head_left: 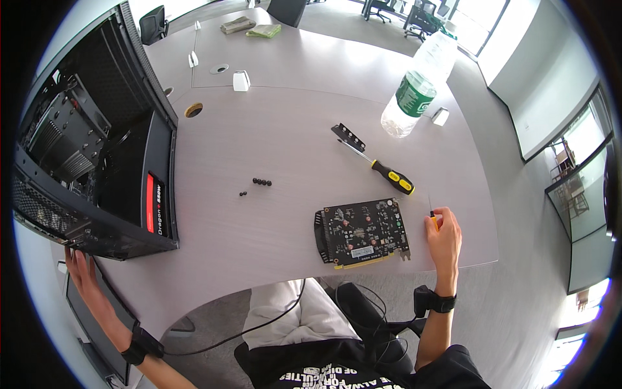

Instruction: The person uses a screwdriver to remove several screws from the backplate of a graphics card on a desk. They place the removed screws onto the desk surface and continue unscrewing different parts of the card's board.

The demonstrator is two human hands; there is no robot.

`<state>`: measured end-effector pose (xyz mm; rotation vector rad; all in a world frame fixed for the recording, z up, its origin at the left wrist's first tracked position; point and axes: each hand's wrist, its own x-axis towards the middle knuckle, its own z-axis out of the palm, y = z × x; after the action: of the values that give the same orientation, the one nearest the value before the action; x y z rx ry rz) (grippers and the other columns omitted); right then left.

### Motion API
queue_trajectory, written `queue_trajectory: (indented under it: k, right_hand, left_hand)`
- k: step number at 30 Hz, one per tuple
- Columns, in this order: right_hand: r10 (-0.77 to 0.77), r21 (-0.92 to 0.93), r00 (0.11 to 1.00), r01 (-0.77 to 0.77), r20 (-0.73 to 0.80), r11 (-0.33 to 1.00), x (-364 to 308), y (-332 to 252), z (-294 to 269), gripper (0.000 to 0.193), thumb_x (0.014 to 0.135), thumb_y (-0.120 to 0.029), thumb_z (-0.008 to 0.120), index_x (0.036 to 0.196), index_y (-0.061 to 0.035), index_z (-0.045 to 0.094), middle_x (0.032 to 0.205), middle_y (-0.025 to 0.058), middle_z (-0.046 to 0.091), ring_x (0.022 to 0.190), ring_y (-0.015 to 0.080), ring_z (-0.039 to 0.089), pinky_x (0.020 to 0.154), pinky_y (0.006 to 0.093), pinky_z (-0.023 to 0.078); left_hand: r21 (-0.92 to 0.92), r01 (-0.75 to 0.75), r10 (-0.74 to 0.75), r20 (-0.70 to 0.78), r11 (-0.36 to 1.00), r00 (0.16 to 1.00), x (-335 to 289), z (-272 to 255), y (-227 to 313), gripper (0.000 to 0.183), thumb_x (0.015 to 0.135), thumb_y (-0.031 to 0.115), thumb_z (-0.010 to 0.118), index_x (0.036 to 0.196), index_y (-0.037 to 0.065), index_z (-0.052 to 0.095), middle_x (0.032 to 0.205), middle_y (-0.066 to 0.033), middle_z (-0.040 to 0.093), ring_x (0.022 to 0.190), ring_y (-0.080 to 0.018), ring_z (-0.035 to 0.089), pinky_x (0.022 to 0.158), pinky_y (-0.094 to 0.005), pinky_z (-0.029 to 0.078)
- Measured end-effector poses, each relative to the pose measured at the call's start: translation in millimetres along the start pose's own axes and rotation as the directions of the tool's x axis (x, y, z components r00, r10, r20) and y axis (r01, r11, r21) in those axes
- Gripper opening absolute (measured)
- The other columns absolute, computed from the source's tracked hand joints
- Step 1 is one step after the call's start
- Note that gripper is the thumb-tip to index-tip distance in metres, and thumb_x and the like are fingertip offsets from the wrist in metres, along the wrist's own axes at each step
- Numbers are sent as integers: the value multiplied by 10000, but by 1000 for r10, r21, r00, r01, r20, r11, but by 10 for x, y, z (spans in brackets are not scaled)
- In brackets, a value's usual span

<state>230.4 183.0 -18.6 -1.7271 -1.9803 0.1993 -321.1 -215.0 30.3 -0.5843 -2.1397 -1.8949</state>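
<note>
My left hand (85, 280) rests with its fingers stretched out against the near lower edge of an open black computer case (146, 201); its fingertips are partly hidden by the case. At the right edge of the table, my right hand (446, 235) is closed around the yellow-and-black handle of a small screwdriver (430, 209), whose thin shaft points away from me. Just left of that hand lies a graphics card (364, 230), circuit board side up. Beyond it are a larger yellow-and-black screwdriver (392, 177) and a black perforated metal strip (348, 137), touching or nearly touching at the tip.
Several black screws (262, 182) sit in a row mid-table, with a few smaller screws (243, 194) beside them. A clear bottle (414, 94) with a green label stands at the far right. Folded cloths (263, 30) lie at the back. A cable (259, 326) runs from my left wristband.
</note>
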Motion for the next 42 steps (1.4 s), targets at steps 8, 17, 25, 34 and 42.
queue_trajectory:
  k: [8,17,25,34,42]
  right_hand:
    - [-109,35,986,114,-125,993,-114,-22,-27,255,941,-122,714,1159,-6,651,926,113,612,790,265,625,761,406,527]
    - [-82,353,966,-9,243,936,-244,-560,-171,306,964,-175,709,1203,13,674,1044,116,666,897,243,655,842,369,536]
    - [-64,304,944,-40,325,952,-260,-656,-108,445,946,-307,749,1247,13,681,925,109,680,809,220,654,773,345,530]
    - [-32,273,921,-81,387,959,-233,-669,-164,422,939,-330,759,1186,7,698,679,94,647,624,200,620,605,358,481]
    - [5,325,884,-177,467,929,-220,-713,-250,467,940,-322,763,1261,1,661,615,59,598,529,158,577,543,335,451]
  left_hand:
    - [-83,161,-161,8,983,987,291,-82,-383,717,1058,443,586,1587,21,350,1532,-129,469,1409,-222,458,1212,-412,329]
    - [-27,153,-153,4,988,988,381,-246,-499,814,1036,521,592,1610,18,308,1523,-137,493,1393,-236,493,1187,-396,360]
    - [148,148,-153,23,978,988,298,-218,-302,786,1050,551,548,1608,47,321,1522,-143,498,1383,-234,509,1157,-399,413]
    - [256,114,-119,1,960,993,50,-12,-48,725,1069,553,512,1592,83,338,1467,-136,546,1298,-214,553,1023,-373,486]
    - [319,86,-91,1,944,996,-259,174,248,706,1076,526,519,1591,78,339,1423,-140,581,1238,-225,589,981,-357,497]
